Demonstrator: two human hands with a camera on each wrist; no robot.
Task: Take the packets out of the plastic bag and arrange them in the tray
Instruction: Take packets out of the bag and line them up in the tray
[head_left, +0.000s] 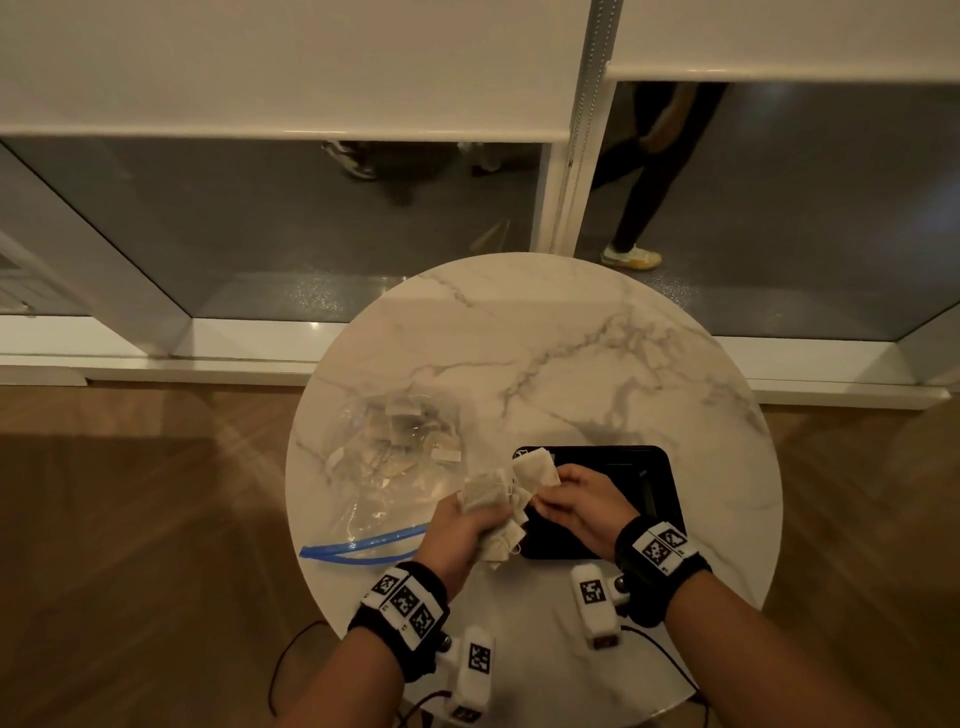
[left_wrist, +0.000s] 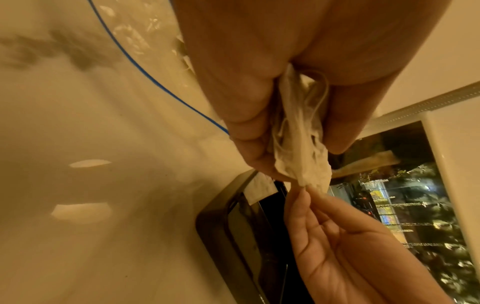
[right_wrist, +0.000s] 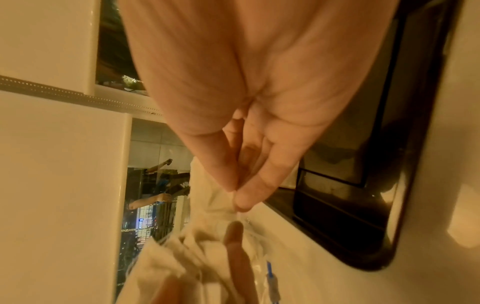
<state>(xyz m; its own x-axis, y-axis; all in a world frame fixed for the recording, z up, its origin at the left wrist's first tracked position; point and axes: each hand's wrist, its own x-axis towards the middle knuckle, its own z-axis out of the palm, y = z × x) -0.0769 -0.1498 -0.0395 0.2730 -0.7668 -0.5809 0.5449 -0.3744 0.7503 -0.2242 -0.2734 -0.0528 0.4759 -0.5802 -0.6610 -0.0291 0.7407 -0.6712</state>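
Observation:
My left hand (head_left: 470, 525) grips a bunch of pale tea-bag packets (head_left: 491, 501) just left of the black tray (head_left: 657, 486). In the left wrist view the packets (left_wrist: 301, 144) hang crumpled between the curled fingers. My right hand (head_left: 563, 496) pinches one packet (head_left: 532, 470) at the top of the bunch, over the tray's left edge; in the right wrist view its thumb and finger (right_wrist: 240, 197) meet on the paper. The clear plastic bag (head_left: 395, 457) with a blue zip strip (head_left: 363, 548) lies on the table to the left, with more packets inside.
The round white marble table (head_left: 545, 353) stands by a glass wall with wooden floor around it. Another person's legs (head_left: 644, 197) are seen behind the glass. Cables hang from both wrist cameras below the table's near edge.

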